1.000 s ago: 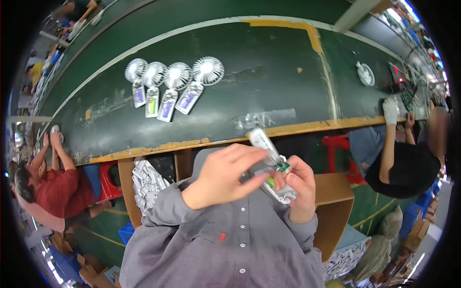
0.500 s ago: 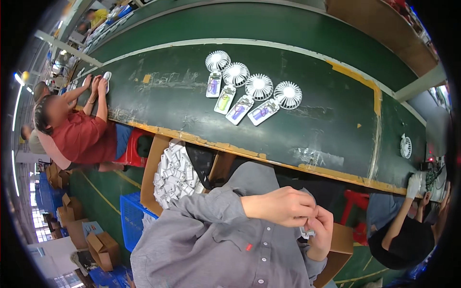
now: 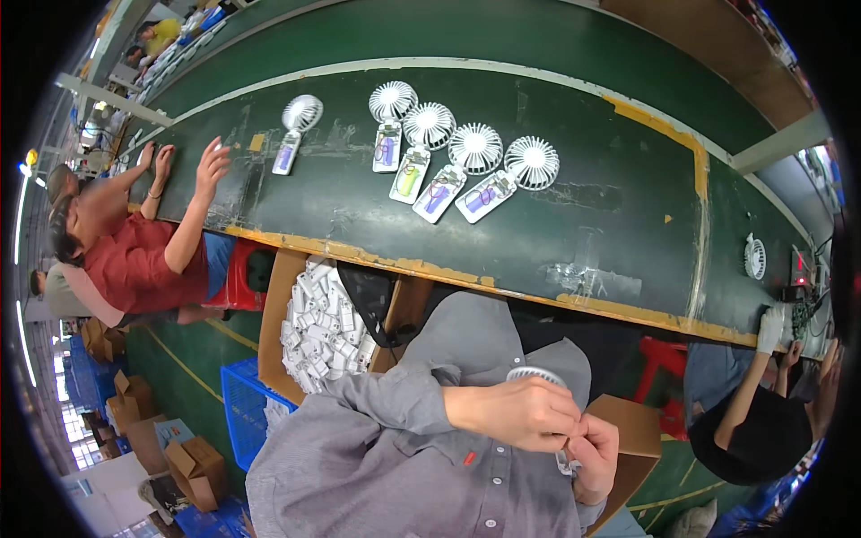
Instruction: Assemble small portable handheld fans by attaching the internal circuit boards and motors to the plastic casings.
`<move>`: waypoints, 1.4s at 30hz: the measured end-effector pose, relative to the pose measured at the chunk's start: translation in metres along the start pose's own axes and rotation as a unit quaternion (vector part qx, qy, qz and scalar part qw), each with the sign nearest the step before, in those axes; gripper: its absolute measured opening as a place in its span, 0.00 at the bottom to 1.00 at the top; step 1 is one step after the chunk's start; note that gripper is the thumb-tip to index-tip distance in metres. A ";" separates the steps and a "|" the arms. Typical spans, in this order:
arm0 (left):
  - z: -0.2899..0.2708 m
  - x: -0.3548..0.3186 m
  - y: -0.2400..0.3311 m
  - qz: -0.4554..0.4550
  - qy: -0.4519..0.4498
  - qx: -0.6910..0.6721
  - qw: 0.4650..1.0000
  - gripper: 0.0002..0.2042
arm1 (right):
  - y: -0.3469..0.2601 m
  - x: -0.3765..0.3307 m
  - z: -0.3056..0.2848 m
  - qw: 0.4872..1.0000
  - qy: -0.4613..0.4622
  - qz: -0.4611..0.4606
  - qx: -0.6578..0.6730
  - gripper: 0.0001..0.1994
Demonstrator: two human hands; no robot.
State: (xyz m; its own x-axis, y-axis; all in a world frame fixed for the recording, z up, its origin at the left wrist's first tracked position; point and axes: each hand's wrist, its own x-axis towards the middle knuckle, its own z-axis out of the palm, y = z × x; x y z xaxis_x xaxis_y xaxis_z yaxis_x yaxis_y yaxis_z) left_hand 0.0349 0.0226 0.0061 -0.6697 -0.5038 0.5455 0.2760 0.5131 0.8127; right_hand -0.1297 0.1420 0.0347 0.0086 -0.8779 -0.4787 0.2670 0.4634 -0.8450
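Observation:
Close to my shirt, my left hand (image 3: pixel 516 414) is closed round a white handheld fan (image 3: pixel 536 373), whose ribbed head shows above my knuckles. My right hand (image 3: pixel 594 455) meets it, finger and thumb pinched together at the fan's handle end. A bit of white casing shows below the fingers; the rest is hidden. On the green workbench (image 3: pixel 359 220) ahead lie several white fans (image 3: pixel 475 149), handles open with coloured cells and wires. Another fan (image 3: pixel 302 114), slightly blurred, lies to their left.
A carton (image 3: pixel 273 345) of white casings (image 3: pixel 323 327) stands at my left, beside a blue crate (image 3: pixel 242 412). Another carton (image 3: pixel 628 439) is at my right. Co-workers sit left, in a red shirt (image 3: pixel 143 255), and right, in a black hat (image 3: pixel 753 448). A fan head (image 3: pixel 754 257) stands far right.
A further fan now lies on the bench at left, and the left co-worker's raised hand is apart from it. My hands have shifted slightly down, and the fan's head has come into sight.

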 end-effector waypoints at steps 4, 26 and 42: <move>-0.029 0.004 -0.018 -0.121 0.060 -0.040 0.990 0.05 | 0.010 -0.015 -0.010 0.975 -0.032 -0.110 0.189 0.15; -0.038 0.039 -0.045 -0.232 0.356 -0.716 0.553 0.07 | 0.040 0.082 0.021 0.923 0.041 -0.193 0.330 0.29; -0.155 0.007 -0.130 -0.228 0.142 0.508 0.818 0.25 | 0.002 0.120 -0.084 0.894 0.269 -0.325 0.154 0.14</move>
State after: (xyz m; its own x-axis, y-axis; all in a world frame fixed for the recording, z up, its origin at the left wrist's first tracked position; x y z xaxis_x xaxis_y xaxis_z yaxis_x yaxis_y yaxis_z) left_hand 0.1014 -0.1555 -0.0635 -0.3170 -0.8709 0.3756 -0.7703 0.4675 0.4338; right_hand -0.2090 0.0479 -0.0445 -0.6869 -0.7263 -0.0266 0.3007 -0.2508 -0.9201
